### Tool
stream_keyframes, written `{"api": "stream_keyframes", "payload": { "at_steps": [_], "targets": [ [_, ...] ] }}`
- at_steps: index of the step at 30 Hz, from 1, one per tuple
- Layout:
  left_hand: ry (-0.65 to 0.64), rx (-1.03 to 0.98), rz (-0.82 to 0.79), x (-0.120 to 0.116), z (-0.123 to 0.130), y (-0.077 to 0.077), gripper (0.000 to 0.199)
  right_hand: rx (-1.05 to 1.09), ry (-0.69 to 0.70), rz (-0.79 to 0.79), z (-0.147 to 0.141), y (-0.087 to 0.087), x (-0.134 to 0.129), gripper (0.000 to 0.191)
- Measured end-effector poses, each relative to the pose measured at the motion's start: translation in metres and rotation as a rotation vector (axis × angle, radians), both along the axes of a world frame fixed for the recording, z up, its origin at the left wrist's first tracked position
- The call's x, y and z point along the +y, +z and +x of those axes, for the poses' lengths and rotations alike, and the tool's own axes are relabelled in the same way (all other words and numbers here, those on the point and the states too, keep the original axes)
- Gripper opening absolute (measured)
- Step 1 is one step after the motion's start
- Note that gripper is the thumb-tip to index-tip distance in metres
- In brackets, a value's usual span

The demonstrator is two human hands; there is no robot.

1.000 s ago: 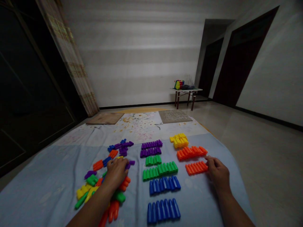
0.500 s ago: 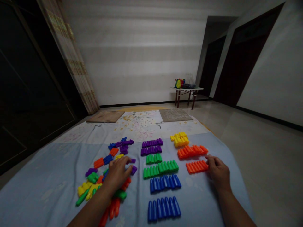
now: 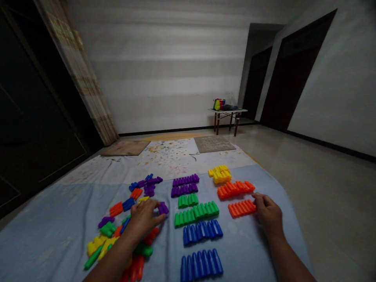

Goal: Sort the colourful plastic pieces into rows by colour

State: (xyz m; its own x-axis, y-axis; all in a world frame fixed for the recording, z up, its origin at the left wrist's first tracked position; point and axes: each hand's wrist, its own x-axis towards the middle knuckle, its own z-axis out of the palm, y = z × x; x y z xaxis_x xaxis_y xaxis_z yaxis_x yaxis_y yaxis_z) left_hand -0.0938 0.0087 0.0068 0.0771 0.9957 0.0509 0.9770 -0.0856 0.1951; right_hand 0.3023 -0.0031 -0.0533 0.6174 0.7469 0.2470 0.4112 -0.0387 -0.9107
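My left hand (image 3: 145, 219) is over the mixed heap of coloured plastic pieces, its thumb and fingers closed around a purple piece (image 3: 163, 208). Beside the short orange row (image 3: 242, 208), my right hand (image 3: 267, 211) has its thumb and fingers pressed together at the row's right end. Purple rows (image 3: 185, 185), green rows (image 3: 197, 212) and blue rows (image 3: 202, 232) lie in the middle of the cloth. A longer orange row (image 3: 235, 189) and a yellow stack (image 3: 220, 174) are behind the short orange row. My left arm hides part of the heap.
The pieces lie on a blue and floral cloth (image 3: 246, 250). Two flat boards, one brown (image 3: 126, 148) and one greyish (image 3: 214, 144), rest at its far edge. Beyond stands a small table (image 3: 227, 111) with a colourful bag and clear plastic on it.
My left fingers have closed on the purple piece, which has turned and shifted slightly. My right hand remains at the short orange row. The whole view has shifted a little.
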Motion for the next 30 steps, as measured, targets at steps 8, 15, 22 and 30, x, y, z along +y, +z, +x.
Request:
{"api": "stream_keyframes", "payload": {
  "at_steps": [8, 15, 22, 30],
  "targets": [
    [-0.021, -0.082, 0.038, 0.078, 0.056, 0.022, 0.047, 0.014, -0.004, 0.007, -0.001, 0.002, 0.001, 0.049],
    [-0.03, -0.045, -0.077, 0.132, 0.086, -0.001, 0.047, 0.073, 0.006, 0.023, 0.0, -0.002, 0.003, 0.051],
    [-0.027, -0.029, -0.15, 0.148, 0.096, -0.007, 0.048, 0.058, 0.017, 0.025, -0.002, 0.003, 0.001, 0.05],
    [-0.031, -0.103, -0.06, 0.148, 0.099, -0.015, 0.057, 0.067, 0.011, 0.014, -0.004, 0.004, 0.001, 0.049]
  ]
}}
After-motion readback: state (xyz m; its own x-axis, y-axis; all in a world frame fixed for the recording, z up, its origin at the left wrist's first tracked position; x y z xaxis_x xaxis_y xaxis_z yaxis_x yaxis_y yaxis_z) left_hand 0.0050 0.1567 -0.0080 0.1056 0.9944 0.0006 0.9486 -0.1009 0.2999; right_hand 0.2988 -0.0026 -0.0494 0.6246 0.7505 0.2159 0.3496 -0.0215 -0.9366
